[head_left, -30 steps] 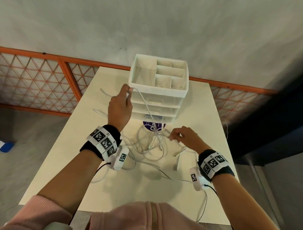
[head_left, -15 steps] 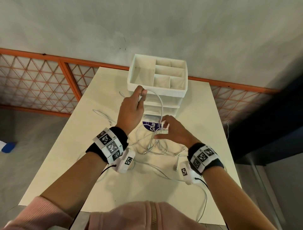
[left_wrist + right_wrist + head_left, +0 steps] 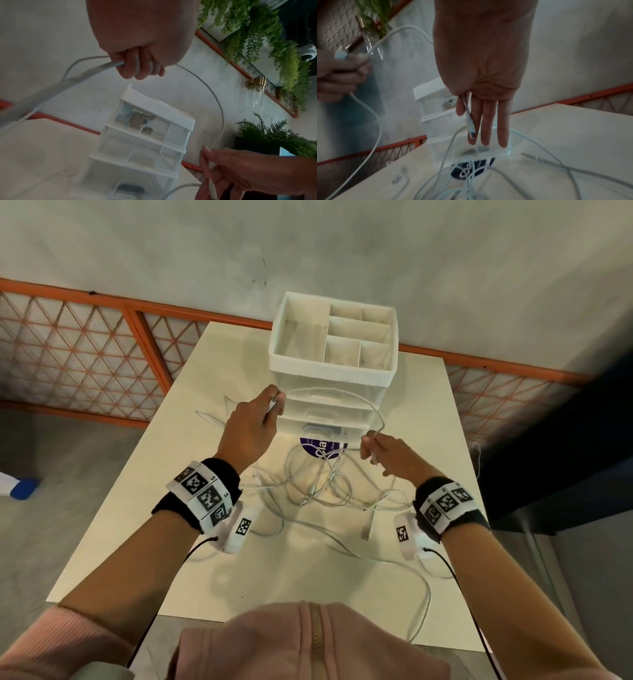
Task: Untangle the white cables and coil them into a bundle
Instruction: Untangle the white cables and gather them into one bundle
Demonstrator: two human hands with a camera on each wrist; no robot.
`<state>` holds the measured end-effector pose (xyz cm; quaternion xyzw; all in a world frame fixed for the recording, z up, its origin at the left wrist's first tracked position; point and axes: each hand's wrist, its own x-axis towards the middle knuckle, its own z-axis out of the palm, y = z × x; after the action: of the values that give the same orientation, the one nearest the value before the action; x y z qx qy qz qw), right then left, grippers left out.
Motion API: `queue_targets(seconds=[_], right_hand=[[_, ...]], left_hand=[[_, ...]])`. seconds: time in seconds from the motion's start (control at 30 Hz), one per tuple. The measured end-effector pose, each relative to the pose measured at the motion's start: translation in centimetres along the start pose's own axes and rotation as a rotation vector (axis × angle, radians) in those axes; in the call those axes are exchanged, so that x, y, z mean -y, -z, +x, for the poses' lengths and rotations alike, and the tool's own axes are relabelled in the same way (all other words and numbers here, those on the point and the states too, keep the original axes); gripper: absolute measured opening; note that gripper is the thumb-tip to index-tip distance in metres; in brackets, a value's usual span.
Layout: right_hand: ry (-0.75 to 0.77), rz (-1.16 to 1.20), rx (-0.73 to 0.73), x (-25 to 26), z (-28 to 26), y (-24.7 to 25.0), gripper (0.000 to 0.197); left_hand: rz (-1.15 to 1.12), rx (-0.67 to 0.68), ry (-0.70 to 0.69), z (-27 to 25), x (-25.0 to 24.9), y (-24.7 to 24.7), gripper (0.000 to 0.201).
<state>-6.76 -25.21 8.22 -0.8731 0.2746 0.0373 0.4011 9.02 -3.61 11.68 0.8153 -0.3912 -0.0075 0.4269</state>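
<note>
Both hands are raised over the cream-coloured bench [image 3: 428, 405]: our left hand [image 3: 251, 429] is clenched around one thin white cable [image 3: 346, 393] near its plug, and our right hand [image 3: 390, 455] pinches the same cable further along, other fingers straight. We judge we are freeing this cable from the tangled white cables [image 3: 325, 487] lying in front of the white plastic drawer organiser [image 3: 334, 371]. Next we should draw it clear, slowly, then coil.

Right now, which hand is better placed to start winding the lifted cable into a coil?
Left, probably. The left hand grips the lifted cable in a fist, a firm anchor. The right hand only pinches its connector end, three fingers straight, so it is freer to feed slack from the tangle.
</note>
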Motion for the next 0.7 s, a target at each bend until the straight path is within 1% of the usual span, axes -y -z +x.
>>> queue_targets(seconds=[0.03, 0.1, 0.2, 0.27, 0.33, 0.37, 0.43, 0.47, 0.53, 0.6, 0.67, 0.7], right_hand=[[0.004, -0.001, 0.074, 0.0, -0.5, 0.7, 0.034], [0.013, -0.028, 0.271, -0.5, -1.5, 1.7, 0.028], [-0.081, -0.167, 0.531, -2.3, -2.8, 1.8, 0.015], [-0.178, -0.330, 0.648, -3.8, -3.7, 1.2, 0.024], [-0.287, -0.463, 0.692, -5.2, -4.6, 0.5, 0.036], [-0.336, -0.488, 0.695, -6.0, -5.0, 0.2, 0.036], [-0.415, -0.431, 0.653, -7.2, -5.7, -0.4, 0.030], [-0.405, -0.400, 0.617, -7.4, -5.9, -0.6, 0.030], [-0.295, -0.349, 0.522, -8.0, -5.9, -1.2, 0.034], [-0.166, -0.265, 0.419, -8.4, -5.8, -2.4, 0.038], [-0.091, -0.122, 0.321, -8.6, -5.9, -4.3, 0.043], [-0.056, -0.099, 0.277, -8.7, -6.0, -5.4, 0.045]], left_hand=[[-0.005, 0.067, 0.008, 0.0, 0.2, 0.1, 0.028], [-0.014, 0.241, 0.027, -0.1, 0.5, 0.4, 0.029], [-0.036, 0.479, 0.041, -0.6, 1.2, 0.6, 0.027], [-0.032, 0.651, 0.062, -1.3, 1.4, 0.5, 0.019], [-0.013, 0.821, 0.097, -1.9, 1.5, 0.3, 0.012], [-0.004, 0.901, 0.116, -2.3, 1.6, 0.1, 0.012], [0.026, 1.037, 0.148, -3.2, 2.0, -0.3, 0.013], [0.052, 1.078, 0.156, -3.6, 2.1, -0.6, 0.013], [0.120, 1.103, 0.177, -4.3, 2.5, -1.3, 0.014], [0.183, 1.085, 0.196, -4.9, 2.8, -1.9, 0.014], [0.218, 1.064, 0.210, -5.3, 3.0, -2.3, 0.014], [0.217, 1.057, 0.221, -5.5, 3.1, -2.4, 0.015]])
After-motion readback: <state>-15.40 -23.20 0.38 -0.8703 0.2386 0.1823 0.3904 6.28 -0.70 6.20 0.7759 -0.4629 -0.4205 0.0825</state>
